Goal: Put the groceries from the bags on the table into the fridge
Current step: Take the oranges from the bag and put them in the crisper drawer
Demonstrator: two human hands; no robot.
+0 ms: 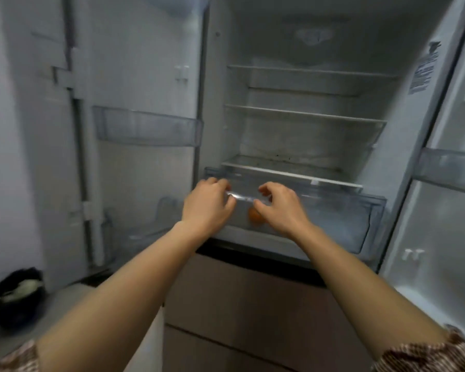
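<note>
Head view.

- Fridge (215, 103): both doors stand open and the cavity faces the camera.
- Shelves: top shelf (306, 71), middle shelf (304, 114) and bottom shelf (290, 173), each running left to right.
- Drawer (333, 218): clear plastic, just below the bottom shelf. Its long axis runs left to right and its front wall faces the person. The front rim stands forward of the shelf edge above it.
- Orange (255, 216): a small round orange item inside the drawer, low behind the front wall at the drawer's left part. It shows through the plastic between the two hands. It is blurred, and it shows no long axis and no heading.
- Left grip (207, 205): at the drawer's front rim near its left end. The fingers are curled over the rim, the thumb lies below it, and the grip holds the rim.
- Right grip (279, 208): just beside the left one on the same rim. The fingers arch over the rim, the thumb is at the lip, and the grip pinches the rim.
- Left door (134, 76): carries a clear bin (145, 127).
- Right door (454, 210): carries a second bin (448, 167).
- Label (423, 71): on the fridge's right inner wall; the print is unreadable.
- Brown fronts (253, 304): below the cavity, under the forearms.
- Dark vessel (14, 291): at the lower left, too blurred to identify.
</note>
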